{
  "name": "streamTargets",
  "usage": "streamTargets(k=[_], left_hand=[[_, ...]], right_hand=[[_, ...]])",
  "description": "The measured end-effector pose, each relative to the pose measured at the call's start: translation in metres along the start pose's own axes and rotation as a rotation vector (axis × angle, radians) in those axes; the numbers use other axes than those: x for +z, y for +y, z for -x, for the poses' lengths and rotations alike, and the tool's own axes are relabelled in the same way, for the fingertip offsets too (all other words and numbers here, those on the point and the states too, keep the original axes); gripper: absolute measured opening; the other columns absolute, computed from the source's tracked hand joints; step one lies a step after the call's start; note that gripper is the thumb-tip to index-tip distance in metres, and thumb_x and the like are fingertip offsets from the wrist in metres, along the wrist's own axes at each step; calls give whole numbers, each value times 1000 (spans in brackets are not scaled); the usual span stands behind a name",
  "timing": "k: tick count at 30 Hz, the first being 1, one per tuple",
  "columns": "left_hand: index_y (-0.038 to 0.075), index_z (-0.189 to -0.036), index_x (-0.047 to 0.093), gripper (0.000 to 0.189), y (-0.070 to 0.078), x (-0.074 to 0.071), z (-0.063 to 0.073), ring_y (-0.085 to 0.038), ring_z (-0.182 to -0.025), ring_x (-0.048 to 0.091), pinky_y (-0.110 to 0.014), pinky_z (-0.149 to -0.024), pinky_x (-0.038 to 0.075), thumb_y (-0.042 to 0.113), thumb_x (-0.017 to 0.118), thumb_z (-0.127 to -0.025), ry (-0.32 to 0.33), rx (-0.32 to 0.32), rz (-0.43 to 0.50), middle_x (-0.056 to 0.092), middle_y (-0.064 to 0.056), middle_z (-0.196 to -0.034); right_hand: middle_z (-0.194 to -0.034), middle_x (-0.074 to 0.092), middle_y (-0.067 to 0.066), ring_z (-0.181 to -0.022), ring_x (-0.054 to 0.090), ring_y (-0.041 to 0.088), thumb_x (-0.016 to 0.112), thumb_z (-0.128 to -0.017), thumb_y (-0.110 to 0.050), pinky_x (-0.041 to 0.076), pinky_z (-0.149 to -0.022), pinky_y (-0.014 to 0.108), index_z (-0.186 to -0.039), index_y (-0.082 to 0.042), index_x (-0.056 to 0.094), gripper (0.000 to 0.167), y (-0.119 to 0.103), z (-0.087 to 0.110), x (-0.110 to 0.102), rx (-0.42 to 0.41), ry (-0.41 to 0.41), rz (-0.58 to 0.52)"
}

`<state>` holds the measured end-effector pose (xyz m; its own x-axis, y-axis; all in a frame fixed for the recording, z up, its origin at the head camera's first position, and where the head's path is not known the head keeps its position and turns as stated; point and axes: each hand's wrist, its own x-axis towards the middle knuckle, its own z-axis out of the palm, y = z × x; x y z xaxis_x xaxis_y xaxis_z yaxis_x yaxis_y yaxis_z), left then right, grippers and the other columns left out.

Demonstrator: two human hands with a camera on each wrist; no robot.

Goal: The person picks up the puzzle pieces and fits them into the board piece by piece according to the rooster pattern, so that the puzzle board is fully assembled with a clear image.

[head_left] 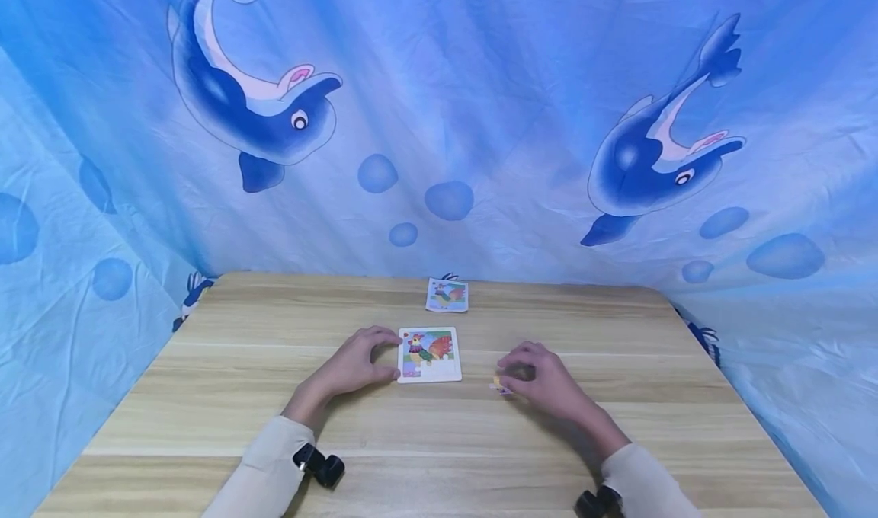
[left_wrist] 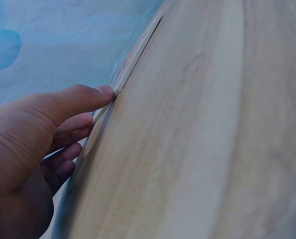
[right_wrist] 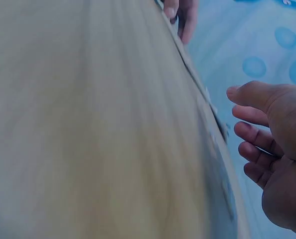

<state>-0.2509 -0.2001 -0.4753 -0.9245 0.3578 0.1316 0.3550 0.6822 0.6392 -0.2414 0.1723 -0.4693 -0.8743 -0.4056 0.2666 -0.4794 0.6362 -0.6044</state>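
A square jigsaw board [head_left: 449, 373] with a white frame and a partly filled rooster picture lies flat on the table. Bare white shows at its lower right. My left hand [head_left: 359, 362] holds its left side, thumb near the lower corner and fingertips by the upper part; the left wrist view shows the thumb [left_wrist: 104, 91] against the board's edge. To the right of the board, small yellow and purple puzzle pieces [head_left: 498, 385] lie by the thumb of my right hand [head_left: 545, 381]. In the right wrist view this hand [right_wrist: 272, 134] has thumb and fingers apart, with nothing visible between them.
A picture card [head_left: 447, 295] with the same rooster lies behind the board, near the far edge of the wooden table [head_left: 309, 305]. Behind and beside the table hangs a blue curtain [head_left: 480, 107] printed with dolphins. A black device [head_left: 318, 465] is strapped at each wrist.
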Motion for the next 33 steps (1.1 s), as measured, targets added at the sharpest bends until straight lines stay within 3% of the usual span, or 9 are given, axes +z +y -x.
streamTargets(k=[7, 17, 33], left_hand=[[8, -134, 67, 56, 0, -1, 2, -40, -138, 51, -62, -118, 38, 27, 83, -84, 7, -5, 7, 60, -13, -144], [8, -135, 67, 56, -1, 0, 2, -41, -139, 50, -63, -118, 37, 27, 83, -84, 1, -8, 12, 59, -14, -145], [11, -135, 67, 55, -2, 3, 0, -38, -139, 51, -62, -117, 40, 29, 82, -85, -7, -10, 5, 59, -10, -146]], right_hand=[[-110, 68, -12, -103, 60, 11, 85, -84, -19, 53, -91, 29, -110, -25, 79, 28, 18, 16, -3, 16, -51, 1], [-111, 68, -9, -104, 58, 12, 85, -82, -19, 54, -92, 29, -113, -22, 78, 32, 20, 15, 1, 2, -54, 23], [-105, 69, -8, -98, 59, 11, 86, -79, -12, 53, -86, 25, -103, -21, 80, 26, 25, 13, 3, -53, -13, 8]])
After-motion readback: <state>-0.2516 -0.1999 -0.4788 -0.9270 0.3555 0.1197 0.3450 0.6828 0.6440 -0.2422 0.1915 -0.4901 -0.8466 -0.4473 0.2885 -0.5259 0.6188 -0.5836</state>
